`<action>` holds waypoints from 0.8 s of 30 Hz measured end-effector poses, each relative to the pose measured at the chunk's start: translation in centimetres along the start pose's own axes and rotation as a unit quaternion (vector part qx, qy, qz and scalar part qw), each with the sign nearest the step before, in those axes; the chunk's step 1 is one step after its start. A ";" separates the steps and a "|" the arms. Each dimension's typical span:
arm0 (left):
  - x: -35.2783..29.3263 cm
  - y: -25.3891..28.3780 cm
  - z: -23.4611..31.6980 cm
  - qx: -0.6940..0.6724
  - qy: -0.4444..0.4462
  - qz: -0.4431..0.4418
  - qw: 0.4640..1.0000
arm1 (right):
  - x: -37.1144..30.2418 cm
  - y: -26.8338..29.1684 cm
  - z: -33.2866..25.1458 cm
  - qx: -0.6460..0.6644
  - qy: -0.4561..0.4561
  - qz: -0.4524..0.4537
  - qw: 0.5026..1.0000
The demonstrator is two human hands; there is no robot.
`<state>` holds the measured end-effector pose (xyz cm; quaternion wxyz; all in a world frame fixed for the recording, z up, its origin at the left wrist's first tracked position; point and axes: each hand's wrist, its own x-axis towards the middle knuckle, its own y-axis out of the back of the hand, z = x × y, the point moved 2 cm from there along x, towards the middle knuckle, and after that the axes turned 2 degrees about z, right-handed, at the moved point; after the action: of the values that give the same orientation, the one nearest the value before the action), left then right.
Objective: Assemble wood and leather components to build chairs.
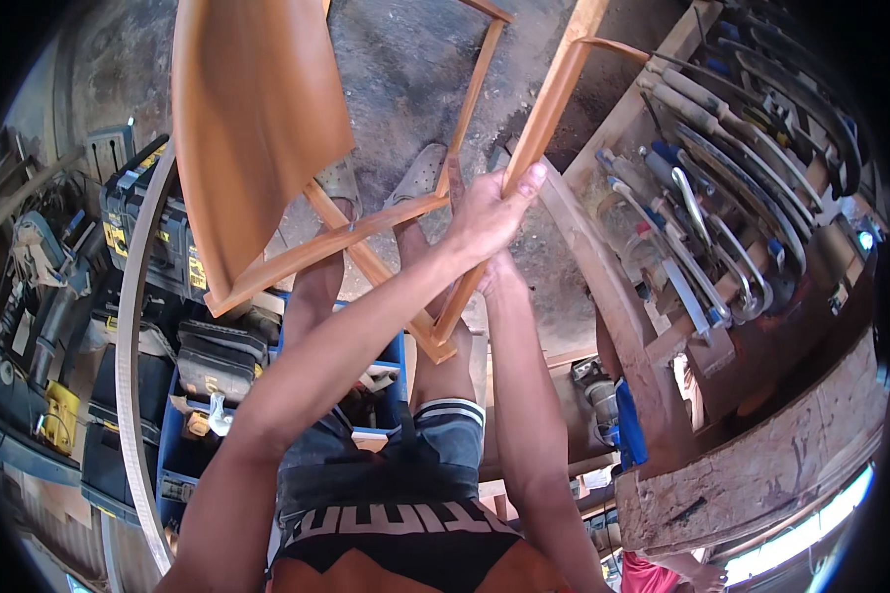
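A wooden folding chair frame with a brown leather-like sling (262, 119) stands tilted in front of me, over my legs. Its slim wooden bars cross near my knees. My left hand (492, 212) reaches across and is wrapped round a long slanting bar (556, 94) on the right, thumb on top. Just below it, my right hand (500, 274) grips the same bar; its fingers are partly hidden behind the bar and the left hand. Further left, a lower rail (316, 249) runs from the sling's bottom corner toward the middle.
Rows of hand tools and clamps (707, 227) lie at the right beside a thick wooden beam (603, 247). Black tool cases (148, 217) and a blue crate (173, 450) stand on the left, with a curved pale strip (131, 326) passing before them. Another person's red clothing (648, 575) shows lower right.
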<state>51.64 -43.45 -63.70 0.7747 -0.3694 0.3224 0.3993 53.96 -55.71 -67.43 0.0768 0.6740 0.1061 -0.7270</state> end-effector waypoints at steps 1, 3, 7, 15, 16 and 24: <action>0.2 -1.0 -0.7 -0.025 -0.028 0.032 0.999 | -0.1 0.8 -0.5 -0.029 0.037 0.015 0.999; -0.1 -0.6 -0.4 0.027 -0.019 0.056 0.998 | 0.2 2.2 -0.1 -0.083 0.091 0.038 0.992; 0.0 -0.9 0.4 0.071 -0.026 0.052 0.996 | 3.7 3.3 0.6 -0.188 0.209 0.070 0.957; -0.6 -0.5 1.2 0.019 -0.058 -0.012 0.998 | 9.7 11.8 1.1 -0.385 0.342 0.091 0.853; -0.7 0.3 1.1 0.004 -0.054 -0.009 0.998 | 10.3 14.0 -1.5 -0.422 0.362 0.102 0.825; -2.9 5.1 -3.8 -0.073 0.068 -0.127 0.987 | 6.8 9.3 -0.7 -0.421 0.357 0.136 0.823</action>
<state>45.13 -45.64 -65.03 0.7663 -0.4891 0.2953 0.2940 56.50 -64.26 -74.68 0.4079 0.7965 0.3285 -0.3021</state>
